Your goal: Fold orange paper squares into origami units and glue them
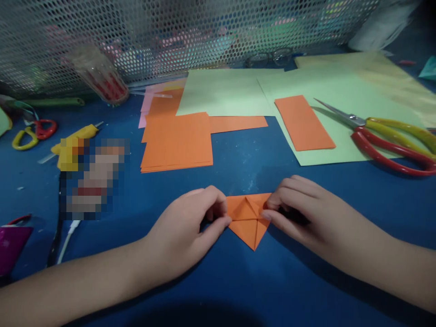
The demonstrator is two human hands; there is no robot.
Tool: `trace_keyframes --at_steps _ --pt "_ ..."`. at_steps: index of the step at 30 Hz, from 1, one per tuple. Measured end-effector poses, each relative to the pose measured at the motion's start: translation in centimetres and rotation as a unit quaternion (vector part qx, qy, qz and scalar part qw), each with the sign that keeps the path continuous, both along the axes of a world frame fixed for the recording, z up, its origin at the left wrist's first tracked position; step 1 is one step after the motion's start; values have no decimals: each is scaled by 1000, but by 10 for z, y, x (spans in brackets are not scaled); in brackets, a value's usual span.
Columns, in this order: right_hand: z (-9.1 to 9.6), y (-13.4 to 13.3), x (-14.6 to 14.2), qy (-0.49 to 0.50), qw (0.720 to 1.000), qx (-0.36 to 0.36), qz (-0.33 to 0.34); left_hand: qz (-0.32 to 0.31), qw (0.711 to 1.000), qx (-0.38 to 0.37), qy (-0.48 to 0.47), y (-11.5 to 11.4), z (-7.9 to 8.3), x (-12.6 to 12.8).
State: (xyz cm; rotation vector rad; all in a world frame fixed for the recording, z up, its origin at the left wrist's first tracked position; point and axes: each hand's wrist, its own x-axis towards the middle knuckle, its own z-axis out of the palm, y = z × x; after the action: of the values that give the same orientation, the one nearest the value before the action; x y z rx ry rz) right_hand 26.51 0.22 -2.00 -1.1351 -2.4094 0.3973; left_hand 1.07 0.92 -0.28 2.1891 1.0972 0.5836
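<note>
A small piece of folded orange paper (248,218) lies on the blue table, one corner pointing toward me and a raised flap near its far edge. Creases cross its face. My left hand (190,222) pinches its left side between thumb and fingers. On the opposite side, my right hand (303,209) grips the right corner the same way. Fingertips of both hands cover the paper's side ends. Beyond the hands sits a stack of orange paper squares (177,143).
Large scissors (361,127) and an orange paper strip (304,122) rest on pale green sheets (231,93). At left are a yellow glue gun (75,141), smaller scissors (34,134) and a jar (102,77) with red contents. A perforated metal screen (190,36) stands behind.
</note>
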Motion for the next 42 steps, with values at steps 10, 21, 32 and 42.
trace_keyframes --at_steps 10,21,32,42 --pt "-2 -8 -4 -61 996 57 -28 -44 996 61 55 -2 -4 5" --pt "-7 -10 -4 -101 992 62 -39 -85 962 230 119 -3 -15 0" --pt "1 -3 -3 -51 998 24 -13 -83 957 248 128 0 -12 1" --pt "-1 -4 -5 -76 995 54 -25 -88 957 248 120 2 -11 1"
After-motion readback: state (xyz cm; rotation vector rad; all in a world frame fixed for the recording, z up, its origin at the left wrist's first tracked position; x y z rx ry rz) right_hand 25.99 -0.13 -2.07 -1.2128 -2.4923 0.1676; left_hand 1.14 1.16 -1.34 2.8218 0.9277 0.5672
